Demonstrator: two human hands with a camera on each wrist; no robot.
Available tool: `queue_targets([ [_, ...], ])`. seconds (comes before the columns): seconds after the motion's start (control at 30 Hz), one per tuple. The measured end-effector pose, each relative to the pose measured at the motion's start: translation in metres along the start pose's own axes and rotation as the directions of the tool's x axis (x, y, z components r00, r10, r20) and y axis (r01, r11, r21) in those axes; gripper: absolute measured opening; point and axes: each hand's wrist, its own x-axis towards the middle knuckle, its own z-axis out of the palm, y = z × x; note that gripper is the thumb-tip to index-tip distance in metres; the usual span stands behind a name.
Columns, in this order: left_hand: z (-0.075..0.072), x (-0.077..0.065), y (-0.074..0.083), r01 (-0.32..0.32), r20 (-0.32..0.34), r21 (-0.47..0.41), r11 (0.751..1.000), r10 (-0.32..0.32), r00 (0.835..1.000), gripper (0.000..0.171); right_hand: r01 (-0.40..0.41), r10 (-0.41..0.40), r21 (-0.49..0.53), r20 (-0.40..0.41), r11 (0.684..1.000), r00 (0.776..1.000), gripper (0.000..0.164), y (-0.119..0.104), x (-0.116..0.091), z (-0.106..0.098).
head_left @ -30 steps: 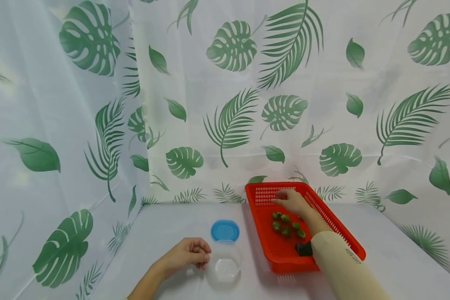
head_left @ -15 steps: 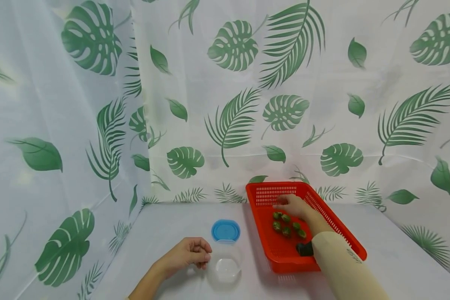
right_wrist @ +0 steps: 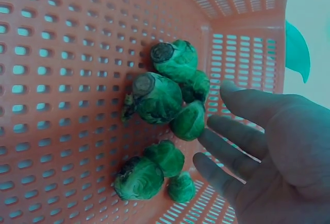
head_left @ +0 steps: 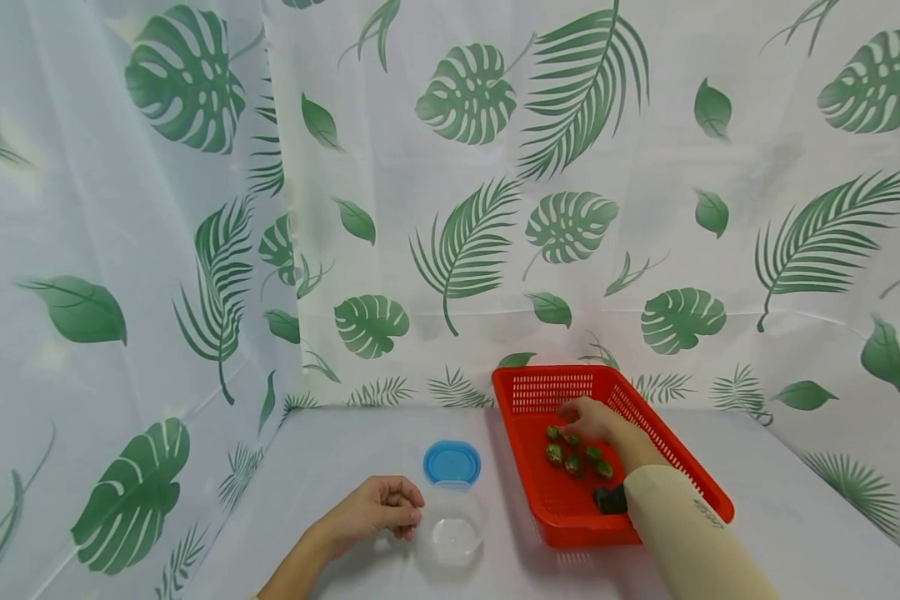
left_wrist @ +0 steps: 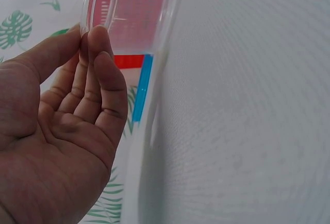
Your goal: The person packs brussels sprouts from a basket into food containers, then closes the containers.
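Pinching tub (head_left: 453,537) with left hand (head_left: 386,507), poising loosely spread right hand (head_left: 592,421) beside sprouts (right_wrist: 157,98), likely firm, best gripped mid-body, toward left edge of basket (head_left: 588,532)

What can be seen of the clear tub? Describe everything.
The tub is see-through and plastic-looking, with a rounded rim and an angular base. It stands upright and uncovered on the table, nothing showing inside. The left hand pinches its rim. The blue lid lies just beyond it; the basket stands apart, to its right.
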Motion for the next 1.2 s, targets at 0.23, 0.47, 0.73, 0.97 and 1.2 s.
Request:
queue_targets([
  [0.23,0.0002,-0.0005,0.0002,-0.001,0.001,-0.005,1.0,0.001,1.0,0.023,-0.034,0.033,-0.042,-0.008,0.999,0.999,0.049,0.0004,-0.0021,0.0005],
  [0.47,0.0005,-0.0005,0.0002,0.006,-0.001,-0.008,1.0,-0.006,1.0,0.024,-0.067,0.066,-0.11,-0.016,0.992,0.998,0.042,-0.0012,-0.0043,-0.0001],
  [0.73,-0.0001,0.0,-0.0006,0.007,-0.007,-0.008,1.0,-0.007,1.0,0.029,-0.056,0.058,-0.173,0.003,0.983,0.998,0.033,-0.0021,-0.0013,-0.0013],
  [0.97,-0.0005,0.0006,-0.0002,0.007,-0.011,-0.003,1.0,-0.007,1.0,0.031,-0.048,0.051,-0.193,0.011,0.98,0.999,0.023,0.0007,0.002,-0.0025],
  [1.2,0.0,0.0004,-0.0008,0.006,-0.005,-0.003,1.0,-0.006,1.0,0.031,-0.025,0.029,-0.201,0.013,0.979,1.0,0.018,0.0022,0.0008,-0.0019],
])
